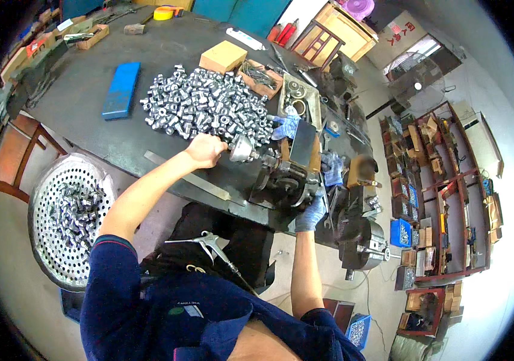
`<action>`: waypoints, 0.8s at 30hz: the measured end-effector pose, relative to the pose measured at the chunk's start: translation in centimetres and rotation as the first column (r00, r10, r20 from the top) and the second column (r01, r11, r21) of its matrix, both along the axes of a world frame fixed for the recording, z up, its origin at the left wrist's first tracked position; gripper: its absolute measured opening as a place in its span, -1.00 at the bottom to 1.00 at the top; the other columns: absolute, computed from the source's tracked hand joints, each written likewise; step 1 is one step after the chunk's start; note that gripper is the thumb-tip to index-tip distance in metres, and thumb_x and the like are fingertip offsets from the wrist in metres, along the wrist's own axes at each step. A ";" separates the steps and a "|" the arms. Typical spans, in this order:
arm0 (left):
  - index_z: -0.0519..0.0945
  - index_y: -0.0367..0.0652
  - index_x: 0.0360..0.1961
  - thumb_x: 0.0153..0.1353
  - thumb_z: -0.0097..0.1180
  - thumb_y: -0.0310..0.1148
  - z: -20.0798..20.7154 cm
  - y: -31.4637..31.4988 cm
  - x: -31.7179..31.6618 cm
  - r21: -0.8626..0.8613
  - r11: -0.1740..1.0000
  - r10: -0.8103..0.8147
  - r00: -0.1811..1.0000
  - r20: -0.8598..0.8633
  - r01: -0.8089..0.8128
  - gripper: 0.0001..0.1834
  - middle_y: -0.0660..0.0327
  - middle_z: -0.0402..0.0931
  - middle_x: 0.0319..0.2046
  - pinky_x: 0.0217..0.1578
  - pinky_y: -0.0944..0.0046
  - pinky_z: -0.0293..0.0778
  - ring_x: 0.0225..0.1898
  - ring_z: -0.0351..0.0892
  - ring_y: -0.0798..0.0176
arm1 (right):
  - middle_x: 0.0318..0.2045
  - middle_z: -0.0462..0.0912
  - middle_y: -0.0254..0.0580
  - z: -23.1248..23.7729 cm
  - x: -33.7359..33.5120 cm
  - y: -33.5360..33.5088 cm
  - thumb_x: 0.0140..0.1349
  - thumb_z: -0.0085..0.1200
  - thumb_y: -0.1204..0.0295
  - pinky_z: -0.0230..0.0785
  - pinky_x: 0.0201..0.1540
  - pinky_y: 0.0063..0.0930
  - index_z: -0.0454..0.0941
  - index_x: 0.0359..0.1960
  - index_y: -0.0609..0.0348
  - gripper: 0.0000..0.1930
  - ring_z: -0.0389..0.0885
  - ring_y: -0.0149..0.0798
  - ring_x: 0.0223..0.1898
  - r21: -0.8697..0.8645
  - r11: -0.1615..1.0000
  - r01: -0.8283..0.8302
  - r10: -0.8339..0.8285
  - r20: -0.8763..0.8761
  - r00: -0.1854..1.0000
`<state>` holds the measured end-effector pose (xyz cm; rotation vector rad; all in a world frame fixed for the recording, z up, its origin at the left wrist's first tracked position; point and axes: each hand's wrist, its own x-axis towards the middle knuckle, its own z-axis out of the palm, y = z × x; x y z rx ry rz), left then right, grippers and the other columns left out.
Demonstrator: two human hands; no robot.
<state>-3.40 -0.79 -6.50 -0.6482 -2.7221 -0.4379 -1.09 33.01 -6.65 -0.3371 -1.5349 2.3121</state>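
Observation:
My bare left hand (pixel 206 150) is closed at the bench's front edge, its fingertips against the silver, cone-shaped metal head (pixel 242 148) of a small bench machine (pixel 285 180). Whatever the fingers pinch is hidden. On the machine's other side my right hand (pixel 312 213), in a grey-blue glove, is curled beside a long metal bar (pixel 324 195). Its fingertips are partly hidden, so its hold cannot be made out. Just beyond the left hand a large heap of shiny metal fittings (pixel 206 105) covers the bench.
A perforated metal basin (pixel 103 174) of similar fittings stands at lower left. An air blow gun (pixel 210 243) lies near my lap. On the bench are a blue box (pixel 121 90), a yellow block (pixel 223 56) and a parts tray (pixel 310 99). A vise (pixel 362 243) stands at right.

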 end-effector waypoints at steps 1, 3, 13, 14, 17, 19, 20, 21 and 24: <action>0.47 -0.16 -0.54 -0.12 0.10 -0.36 0.3 0.1 0.3 0.029 0.999 0.015 1.000 -0.007 -0.015 -0.87 0.07 0.48 -0.62 -0.48 0.01 0.43 -0.49 0.54 -0.02 | -0.37 0.57 -0.31 0.4 0.6 0.2 0.19 0.02 0.26 0.44 -0.34 -0.55 0.53 -0.26 0.19 -0.75 0.52 -0.41 -0.42 -0.027 0.999 -0.022 0.023 0.049 0.999; 0.48 -0.15 -0.52 -0.11 0.10 -0.34 0.7 0.2 0.9 -0.010 0.997 0.079 0.995 0.055 -0.079 -0.87 0.04 0.50 -0.62 -0.52 0.00 0.42 -0.53 0.52 -0.06 | -0.43 0.56 -0.34 -1.0 0.5 1.4 0.17 0.03 0.21 0.39 -0.51 -0.64 0.49 -0.19 0.15 -0.70 0.51 -0.47 -0.50 -0.167 0.984 -0.054 0.056 0.007 0.998; 0.45 -0.39 -0.22 0.11 0.08 -0.43 4.9 -1.9 4.4 0.959 0.154 -0.464 0.840 0.282 -0.237 -0.74 0.15 0.52 -0.52 -0.45 0.37 0.48 -0.56 0.57 0.29 | -0.43 0.52 -0.38 -0.3 0.9 0.3 0.16 0.04 0.12 0.40 -0.47 -0.58 0.45 -0.15 0.12 -0.64 0.50 -0.44 -0.48 -0.087 0.995 -0.048 0.047 -0.008 0.999; 0.46 -0.43 -0.18 0.14 0.06 -0.44 6.0 -1.7 4.9 0.964 0.157 -0.490 0.831 0.264 -0.214 -0.73 0.14 0.53 -0.50 -0.38 0.33 0.49 -0.50 0.59 0.26 | -0.42 0.53 -0.37 -0.1 1.0 0.1 0.15 0.04 0.12 0.43 -0.43 -0.55 0.45 -0.14 0.13 -0.62 0.51 -0.43 -0.45 -0.099 0.993 -0.068 0.066 -0.024 0.998; 0.50 -0.43 -0.22 0.16 0.04 -0.49 6.9 -0.2 4.8 0.983 0.124 -0.513 0.839 0.183 -0.139 -0.78 0.14 0.54 -0.50 -0.46 0.37 0.49 -0.55 0.55 0.33 | -0.32 0.57 -0.32 -1.7 0.2 2.2 0.16 0.03 0.10 0.45 -0.27 -0.45 0.44 -0.10 0.16 -0.58 0.54 -0.36 -0.35 -0.077 0.992 -0.101 0.101 0.003 0.995; 0.51 -0.44 -0.22 0.15 0.04 -0.53 7.0 -0.2 4.6 0.975 0.149 -0.479 0.851 0.215 -0.163 -0.80 0.13 0.55 -0.51 -0.46 0.38 0.49 -0.54 0.55 0.35 | -0.33 0.57 -0.31 -1.1 0.3 1.2 0.15 0.04 0.09 0.45 -0.27 -0.44 0.44 -0.10 0.17 -0.57 0.54 -0.35 -0.34 -0.108 0.986 -0.130 0.126 -0.043 0.991; 0.51 -0.44 -0.22 0.15 0.04 -0.53 6.9 -0.2 4.5 0.975 0.153 -0.474 0.853 0.216 -0.162 -0.80 0.13 0.55 -0.51 -0.46 0.38 0.49 -0.54 0.55 0.35 | -0.34 0.57 -0.30 -0.7 0.4 0.7 0.15 0.04 0.09 0.45 -0.26 -0.43 0.45 -0.11 0.18 -0.57 0.54 -0.34 -0.34 -0.122 0.982 -0.143 0.136 -0.067 0.988; 0.51 -0.43 -0.23 0.15 0.04 -0.53 6.8 -0.2 4.4 0.974 0.155 -0.472 0.854 0.218 -0.163 -0.81 0.14 0.55 -0.51 -0.47 0.38 0.49 -0.54 0.55 0.35 | -0.38 0.55 -0.33 -0.5 0.5 0.4 0.15 0.05 0.09 0.43 -0.33 -0.48 0.45 -0.13 0.17 -0.58 0.52 -0.37 -0.39 -0.097 0.990 -0.102 0.096 -0.058 0.994; 0.51 -0.43 -0.22 0.14 0.04 -0.54 6.6 -0.2 4.2 0.975 0.169 -0.471 0.858 0.208 -0.143 -0.81 0.14 0.55 -0.51 -0.47 0.38 0.48 -0.53 0.55 0.34 | -0.63 0.39 -0.45 0.4 1.3 0.3 0.13 0.08 0.07 0.21 -0.67 -0.69 0.46 -0.31 0.18 -0.61 0.31 -0.52 -0.69 -0.008 1.000 0.017 -0.016 0.065 0.998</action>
